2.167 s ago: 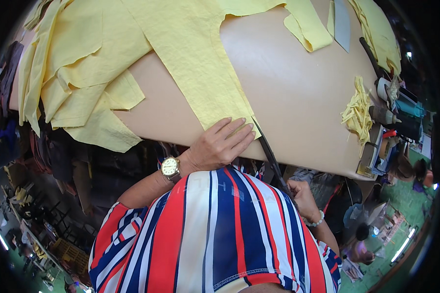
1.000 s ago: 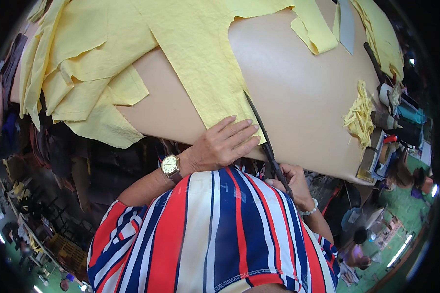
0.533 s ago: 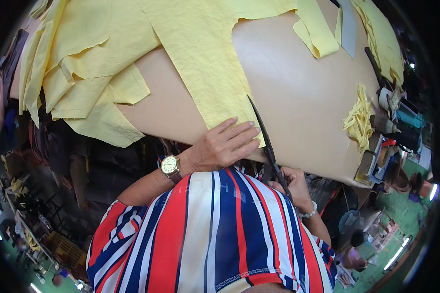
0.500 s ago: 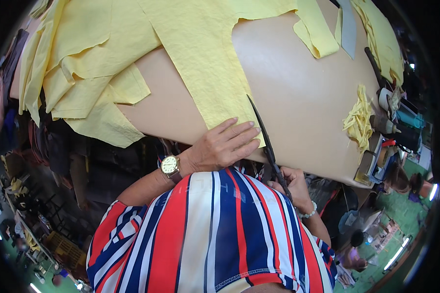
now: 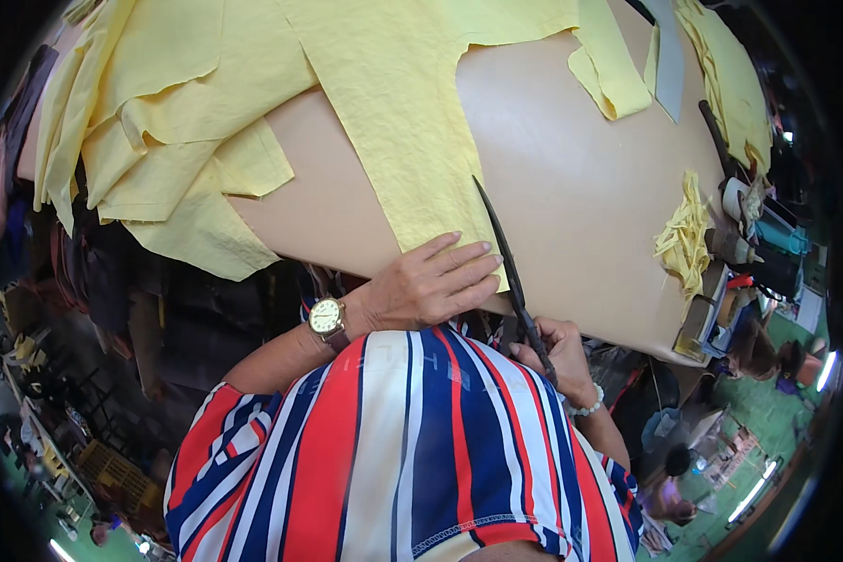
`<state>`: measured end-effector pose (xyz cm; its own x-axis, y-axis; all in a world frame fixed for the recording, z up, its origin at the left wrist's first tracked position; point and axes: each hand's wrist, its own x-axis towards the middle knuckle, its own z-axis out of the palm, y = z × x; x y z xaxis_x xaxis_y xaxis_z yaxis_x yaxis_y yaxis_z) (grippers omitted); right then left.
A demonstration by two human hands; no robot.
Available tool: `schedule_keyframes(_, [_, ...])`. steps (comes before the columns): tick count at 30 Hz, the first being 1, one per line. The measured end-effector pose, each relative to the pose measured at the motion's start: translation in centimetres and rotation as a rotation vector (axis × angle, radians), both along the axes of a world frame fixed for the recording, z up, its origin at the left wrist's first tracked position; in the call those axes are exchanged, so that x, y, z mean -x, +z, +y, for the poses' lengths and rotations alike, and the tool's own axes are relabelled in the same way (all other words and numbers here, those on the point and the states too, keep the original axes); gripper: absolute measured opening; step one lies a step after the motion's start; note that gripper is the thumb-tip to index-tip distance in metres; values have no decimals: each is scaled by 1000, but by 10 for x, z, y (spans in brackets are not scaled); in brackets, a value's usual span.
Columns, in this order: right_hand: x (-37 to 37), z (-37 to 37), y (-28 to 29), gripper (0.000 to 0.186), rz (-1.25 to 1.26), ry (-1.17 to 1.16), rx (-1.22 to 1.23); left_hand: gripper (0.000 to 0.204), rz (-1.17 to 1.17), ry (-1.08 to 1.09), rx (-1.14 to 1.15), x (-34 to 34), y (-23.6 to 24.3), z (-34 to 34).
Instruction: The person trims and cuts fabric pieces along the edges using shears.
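Right hand (image 5: 557, 351) wrapped around handles of dark scissors (image 5: 508, 262), blades running up along edge of yellow fabric (image 5: 412, 131); whether blades are apart or together, cannot tell.
Left hand (image 5: 431, 286) just beside blades, open and pressed flat on fabric on tan table (image 5: 571, 187). Best to keep that palm firm, fingertips clear of blades, and lower blade low along table. Yellow scraps (image 5: 686, 234) well off to right.

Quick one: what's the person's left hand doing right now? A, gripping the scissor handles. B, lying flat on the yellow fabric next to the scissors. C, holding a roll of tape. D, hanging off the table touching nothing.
B: the left hand lies palm down, fingers spread, on the yellow fabric, beside the dark scissors that the right hand grips.
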<state>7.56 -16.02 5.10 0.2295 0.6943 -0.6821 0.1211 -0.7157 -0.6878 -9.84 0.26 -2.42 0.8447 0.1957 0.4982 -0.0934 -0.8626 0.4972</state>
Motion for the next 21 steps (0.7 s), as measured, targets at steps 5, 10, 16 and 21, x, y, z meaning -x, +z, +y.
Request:
schedule_keyframes(5, [3, 6, -5, 23, 22, -27, -53, 26, -11, -14, -14, 0, -2, 1])
schedule_keyframes(10, [-1, 7, -7, 25, -12, 15, -52, 23, -37, -1, -5, 0, -2, 0])
schedule_keyframes(16, [-1, 12, 2, 24, 68, -22, 14, 22, -38, 27, 188, 2, 2, 0])
schedule_keyframes(21, [2, 10, -2, 26, 95, -36, -9, 24, -61, 36, 421, 4, 4, 2])
